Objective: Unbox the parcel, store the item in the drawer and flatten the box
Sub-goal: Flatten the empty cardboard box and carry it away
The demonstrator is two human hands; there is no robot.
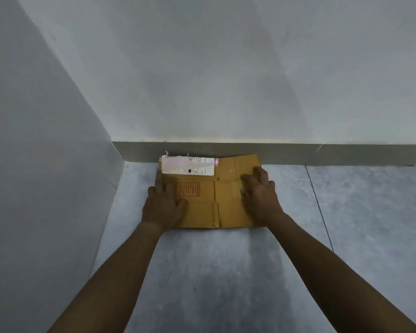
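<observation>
Brown cardboard box [210,191] lies flattened against the skirting board [298,153]. Your left hand [162,204] and right hand [262,192] press it, fingers spread open.

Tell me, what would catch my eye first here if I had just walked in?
A brown cardboard box, pressed flat on the grey floor against the skirting in a room corner. The left hand lies spread on its left part and the right hand on its right part. A white shipping label sits along the box's far left edge.
</observation>
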